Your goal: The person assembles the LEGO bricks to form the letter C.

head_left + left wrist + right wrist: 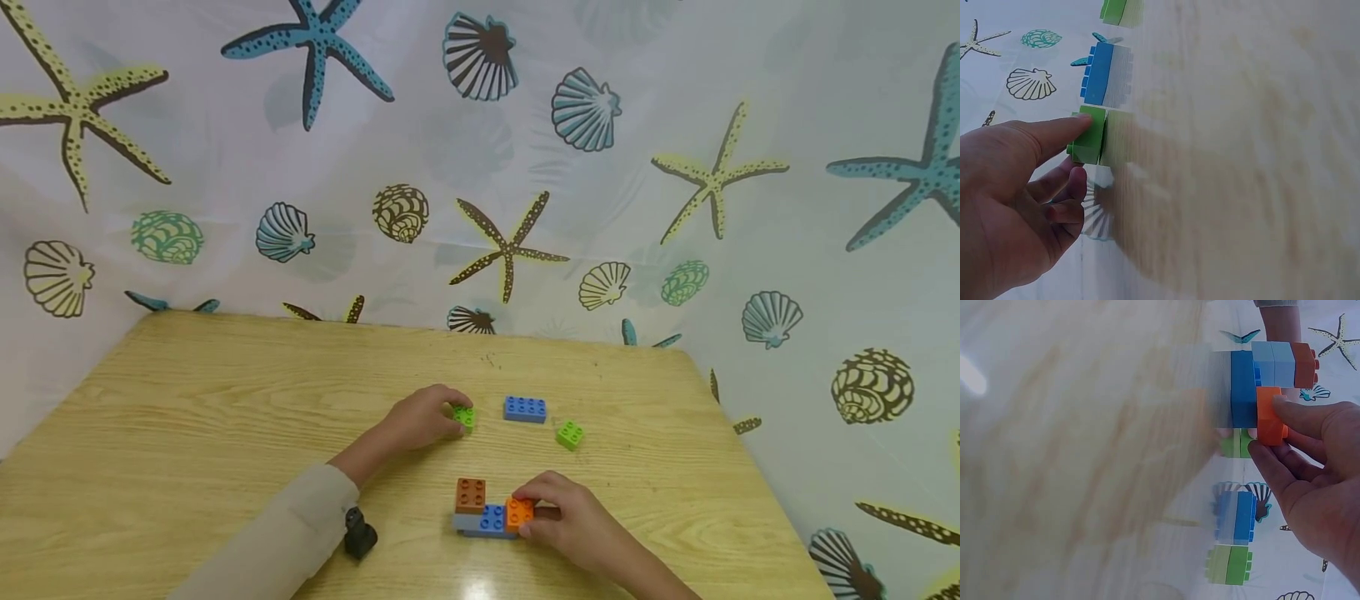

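Note:
My left hand (418, 422) pinches a small green building brick (467, 417) that rests on the table; in the left wrist view the thumb or a finger lies along the green brick's side (1090, 139). Nearer to me, my right hand (573, 518) grips an orange brick (518, 514) between thumb and fingers. That orange brick sits on the right end of a blue brick (492, 518). At the blue brick's left end is a pale blue-grey brick (467, 522), topped by a brown brick (471, 494). The right wrist view shows this stack (1242, 390) from the side.
Beyond the stack lie a loose blue brick (525, 409) and a second green brick (570, 435). A small black object (360, 533) is by the left sleeve. A curtain with shells and starfish (420, 150) hangs behind the wooden table (247, 375).

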Available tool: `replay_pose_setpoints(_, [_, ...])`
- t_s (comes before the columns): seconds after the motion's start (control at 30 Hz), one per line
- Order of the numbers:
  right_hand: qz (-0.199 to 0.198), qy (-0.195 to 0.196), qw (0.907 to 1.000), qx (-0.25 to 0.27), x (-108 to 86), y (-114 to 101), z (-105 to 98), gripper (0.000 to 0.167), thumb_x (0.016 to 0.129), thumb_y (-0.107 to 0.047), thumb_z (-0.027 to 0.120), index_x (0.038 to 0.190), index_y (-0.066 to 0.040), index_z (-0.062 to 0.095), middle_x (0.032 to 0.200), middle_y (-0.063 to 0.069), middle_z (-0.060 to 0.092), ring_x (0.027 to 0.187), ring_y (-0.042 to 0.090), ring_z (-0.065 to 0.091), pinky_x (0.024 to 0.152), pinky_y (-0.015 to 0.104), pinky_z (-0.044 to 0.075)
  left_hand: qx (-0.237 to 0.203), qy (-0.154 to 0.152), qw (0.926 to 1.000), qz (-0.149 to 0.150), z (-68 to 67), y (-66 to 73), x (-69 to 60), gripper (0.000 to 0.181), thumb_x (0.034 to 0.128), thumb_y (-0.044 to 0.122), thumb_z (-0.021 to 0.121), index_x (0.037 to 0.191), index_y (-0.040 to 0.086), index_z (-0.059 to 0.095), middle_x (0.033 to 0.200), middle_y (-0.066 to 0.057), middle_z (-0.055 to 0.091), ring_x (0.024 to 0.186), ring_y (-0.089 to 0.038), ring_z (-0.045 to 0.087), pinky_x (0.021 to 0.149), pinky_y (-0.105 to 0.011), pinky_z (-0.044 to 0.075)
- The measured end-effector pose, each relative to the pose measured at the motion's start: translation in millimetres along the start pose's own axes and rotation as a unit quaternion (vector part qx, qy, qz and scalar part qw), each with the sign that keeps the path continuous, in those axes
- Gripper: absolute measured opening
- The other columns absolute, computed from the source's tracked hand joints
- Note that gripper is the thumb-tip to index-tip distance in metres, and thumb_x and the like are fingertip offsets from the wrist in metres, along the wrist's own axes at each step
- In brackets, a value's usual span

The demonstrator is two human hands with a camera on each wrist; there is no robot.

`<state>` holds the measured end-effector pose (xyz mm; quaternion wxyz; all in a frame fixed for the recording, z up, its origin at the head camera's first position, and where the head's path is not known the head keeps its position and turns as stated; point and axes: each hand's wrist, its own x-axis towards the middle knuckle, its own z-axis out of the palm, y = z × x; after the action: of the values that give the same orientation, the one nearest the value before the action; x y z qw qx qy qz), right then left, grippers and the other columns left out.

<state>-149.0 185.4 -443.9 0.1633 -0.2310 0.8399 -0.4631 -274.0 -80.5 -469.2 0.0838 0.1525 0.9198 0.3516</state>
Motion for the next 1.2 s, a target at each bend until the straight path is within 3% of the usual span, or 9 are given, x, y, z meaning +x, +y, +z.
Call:
replay_pose_setpoints(0.27, [0.001, 0.001, 1.0000, -0.002, 0.5, 0.7, 0.9, 0.031, 0.090, -0.006, 0.074, 0.121, -0.008, 0.070, 0.118, 0.005, 0.062, 0.114, 0.023, 0.061, 0.095, 0.027, 0.054, -0.036, 0.000, 0.9994, 0.005, -5.3, -2.7, -13.9, 0.036, 0.0904, 0.026, 0.077, 0.125, 0.022, 0.070, 0.125, 0.000, 0.065, 0.117, -0.020, 0.060, 0.096, -0.046, 0.050])
replay_pose_setpoints(0.6, [0.007, -0.001, 1.0000, -0.003, 1.3, -0.2, 0.1, 0.031, 0.091, -0.006, 0.074, 0.121, -0.008, 0.069, 0.119, 0.005, 0.062, 0.115, 0.023, 0.060, 0.095, 0.028, 0.054, -0.081, -0.010, 0.9960, 0.035, -21.0, 5.5, -41.2, 0.039, 0.0924, 0.028, 0.075, 0.130, 0.020, 0.068, 0.124, -0.001, 0.063, 0.082, -0.017, 0.054, 0.067, -0.033, 0.048])
replay_pose_setpoints(0.8, [0.006, -0.001, 1.0000, -0.005, 0.2, 0.4, 0.4, 0.031, 0.091, -0.006, 0.074, 0.121, -0.007, 0.069, 0.119, 0.006, 0.062, 0.115, 0.024, 0.061, 0.095, 0.028, 0.054, -0.106, -0.019, 0.9915, 0.072, -27.7, 11.6, -58.8, 0.039, 0.0930, 0.032, 0.074, 0.130, 0.022, 0.067, 0.122, 0.000, 0.063, 0.077, -0.018, 0.052, 0.064, -0.034, 0.049])
replay_pose_setpoints(1.2, [0.002, -0.001, 1.0000, 0.002, 0.5, 0.2, 0.4, 0.031, 0.091, -0.006, 0.074, 0.122, -0.007, 0.069, 0.120, 0.005, 0.062, 0.115, 0.024, 0.060, 0.096, 0.031, 0.054, -0.095, -0.025, 0.9906, 0.095, -29.6, 36.6, -89.5, 0.036, 0.0908, 0.040, 0.075, 0.124, 0.028, 0.069, 0.113, 0.009, 0.062, 0.079, -0.017, 0.049, 0.061, -0.029, 0.044])
